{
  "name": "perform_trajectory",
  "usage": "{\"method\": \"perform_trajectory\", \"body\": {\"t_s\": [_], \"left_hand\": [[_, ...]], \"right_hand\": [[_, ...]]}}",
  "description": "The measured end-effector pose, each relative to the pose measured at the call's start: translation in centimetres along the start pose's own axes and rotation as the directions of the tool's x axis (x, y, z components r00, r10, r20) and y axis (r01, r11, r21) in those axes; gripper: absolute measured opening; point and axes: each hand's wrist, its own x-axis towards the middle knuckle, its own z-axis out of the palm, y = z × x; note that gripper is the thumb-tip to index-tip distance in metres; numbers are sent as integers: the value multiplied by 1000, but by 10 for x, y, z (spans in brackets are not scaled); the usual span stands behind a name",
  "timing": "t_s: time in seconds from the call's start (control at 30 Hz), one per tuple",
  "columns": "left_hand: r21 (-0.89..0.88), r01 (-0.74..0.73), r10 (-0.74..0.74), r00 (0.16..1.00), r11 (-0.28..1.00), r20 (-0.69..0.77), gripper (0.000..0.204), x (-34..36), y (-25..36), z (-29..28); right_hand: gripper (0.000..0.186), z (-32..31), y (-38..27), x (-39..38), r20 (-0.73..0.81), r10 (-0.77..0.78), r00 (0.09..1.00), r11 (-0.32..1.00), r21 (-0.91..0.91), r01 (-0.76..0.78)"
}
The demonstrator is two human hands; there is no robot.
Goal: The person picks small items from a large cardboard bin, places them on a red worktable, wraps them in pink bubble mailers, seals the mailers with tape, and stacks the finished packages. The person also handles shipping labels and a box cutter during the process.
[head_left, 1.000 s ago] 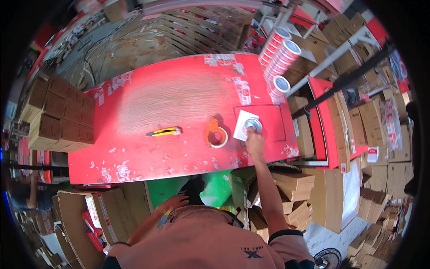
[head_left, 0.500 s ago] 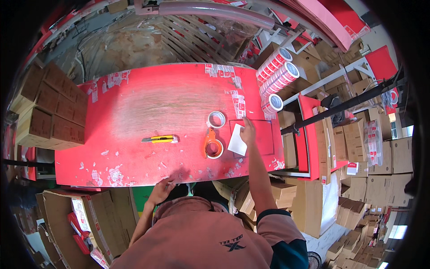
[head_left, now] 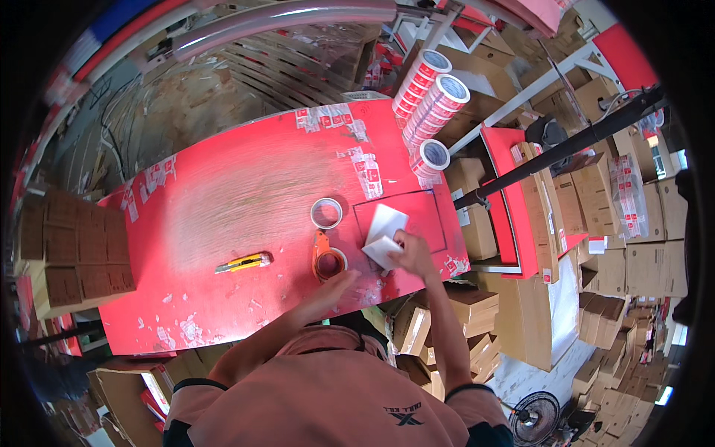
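Observation:
On the red table (head_left: 246, 194) my right hand (head_left: 412, 253) grips a small white sheet (head_left: 381, 252) near the front right edge. A second white sheet (head_left: 387, 221) lies just behind it, inside a drawn rectangle. My left hand (head_left: 331, 290) reaches over the front edge, fingers apart, close to the orange tape dispenser (head_left: 326, 261) and holding nothing. A loose roll of clear tape (head_left: 326, 213) lies flat behind the dispenser. A yellow utility knife (head_left: 243, 262) rests to the left.
Three rolls of printed red-and-white tape (head_left: 432, 97) hang on a rod at the table's right rear. A stack of flat brown cartons (head_left: 63, 253) stands at the left. Cardboard boxes (head_left: 588, 208) fill the shelves and floor to the right.
My right hand has picked up a white sheet and drawn it toward me. My left hand has risen from below the table edge toward the tape dispenser.

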Motion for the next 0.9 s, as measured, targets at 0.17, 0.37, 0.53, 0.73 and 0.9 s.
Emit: {"method": "perform_trajectory", "body": {"t_s": [0.17, 0.37, 0.53, 0.73, 0.9], "left_hand": [[-689, 36, 199, 945, 724, 259, 78, 37, 18, 30], [-329, -28, 151, 924, 944, 353, 65, 4, 34, -12], [-41, -23, 33, 962, 999, 271, 79, -29, 38, -31], [-753, -225, 530, 827, 619, 188, 97, -15, 43, -36], [-701, -361, 634, 755, 615, 168, 85, -10, 88, -64]], "right_hand": [[36, 26, -92, -96, -237, -360, 903, 931, -162, 328], [35, 28, -67, -83, -191, 523, 830, 418, 907, -55], [54, 14, -87, -14, 3, 217, 976, -116, 993, 23], [14, -36, -132, -43, -275, -655, 704, 551, 463, 694], [29, -1, -141, -91, -145, -743, 654, 620, 218, 753]]}}
